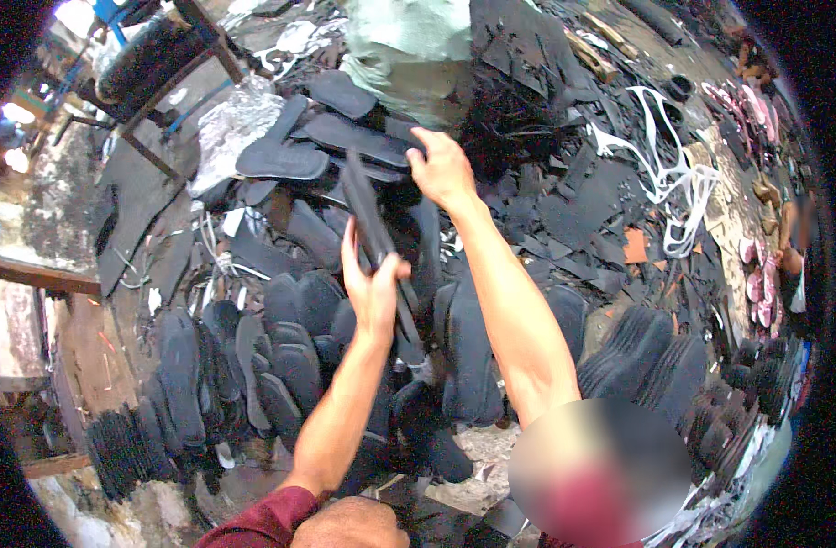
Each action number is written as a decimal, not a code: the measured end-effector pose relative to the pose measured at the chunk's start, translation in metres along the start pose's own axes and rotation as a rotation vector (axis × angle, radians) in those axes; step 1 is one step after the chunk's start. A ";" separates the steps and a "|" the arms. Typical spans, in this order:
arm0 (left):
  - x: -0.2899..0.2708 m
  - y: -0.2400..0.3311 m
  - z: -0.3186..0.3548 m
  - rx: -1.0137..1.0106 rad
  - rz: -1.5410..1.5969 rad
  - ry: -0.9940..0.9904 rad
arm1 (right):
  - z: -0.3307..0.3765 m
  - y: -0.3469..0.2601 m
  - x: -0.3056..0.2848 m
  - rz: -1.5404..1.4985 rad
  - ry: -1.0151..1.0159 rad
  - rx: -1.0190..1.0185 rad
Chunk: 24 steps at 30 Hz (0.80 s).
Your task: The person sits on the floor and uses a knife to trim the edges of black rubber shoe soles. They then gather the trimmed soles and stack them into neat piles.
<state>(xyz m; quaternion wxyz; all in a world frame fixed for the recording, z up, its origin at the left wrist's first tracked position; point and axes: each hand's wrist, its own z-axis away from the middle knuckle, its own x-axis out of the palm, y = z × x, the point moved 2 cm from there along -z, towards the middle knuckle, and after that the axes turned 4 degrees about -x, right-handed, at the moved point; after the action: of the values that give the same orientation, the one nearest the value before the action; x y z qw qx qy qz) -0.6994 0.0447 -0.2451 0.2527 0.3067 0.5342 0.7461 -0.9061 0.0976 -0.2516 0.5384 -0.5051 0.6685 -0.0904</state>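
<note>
Our left hand [374, 290] grips dark sole strip [374, 233]; right hand [443, 170] reaches into black sole pile [345, 137] w/ stacks [281, 365] below.

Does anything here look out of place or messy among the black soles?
Yes. White straps lie tangled across the black offcuts at right, not stacked like the sole rows below. The left hand holds a dark sole; the right hand reaches into the pile.

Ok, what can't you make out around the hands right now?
Head view only:
- Lower end of the dark sole strip in the left hand: hidden behind that hand.
- What the right hand grips: covered by the hand.
- Bottom right: blurred patch.
</note>
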 end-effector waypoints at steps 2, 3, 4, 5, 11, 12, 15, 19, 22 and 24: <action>-0.015 0.014 0.056 -0.054 0.160 0.074 | -0.015 -0.011 0.037 0.181 -0.213 -0.071; -0.023 0.009 0.080 -0.033 0.131 0.135 | -0.016 -0.021 0.051 0.285 -0.255 -0.070; -0.035 0.000 0.101 0.059 -0.049 0.150 | -0.019 -0.036 0.060 0.330 -0.330 -0.018; -0.041 -0.006 0.116 0.035 -0.109 0.163 | -0.020 -0.051 0.061 0.377 -0.408 0.038; -0.028 -0.043 0.162 -0.222 -0.030 0.108 | 0.014 -0.055 0.051 0.331 -0.618 0.087; -0.026 -0.048 0.162 -0.158 -0.118 0.100 | 0.017 -0.060 0.042 0.336 -0.630 0.099; -0.011 -0.053 0.167 0.088 -0.509 0.030 | 0.042 -0.067 -0.013 0.280 -0.549 0.210; -0.004 -0.062 0.175 0.097 -0.709 -0.255 | 0.152 -0.091 -0.133 -0.030 -0.106 0.326; -0.008 -0.069 0.161 -0.192 0.051 -0.003 | 0.262 -0.116 -0.153 -0.030 0.063 0.338; -0.023 -0.084 0.142 -0.377 0.106 0.071 | 0.306 -0.119 -0.136 0.019 -0.072 0.437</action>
<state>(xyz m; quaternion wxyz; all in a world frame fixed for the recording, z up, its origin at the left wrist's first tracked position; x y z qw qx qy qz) -0.5768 0.1450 -0.2951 0.2470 0.2553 0.3767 0.8555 -0.6016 0.2757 -0.2109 0.6595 -0.3729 0.6179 -0.2100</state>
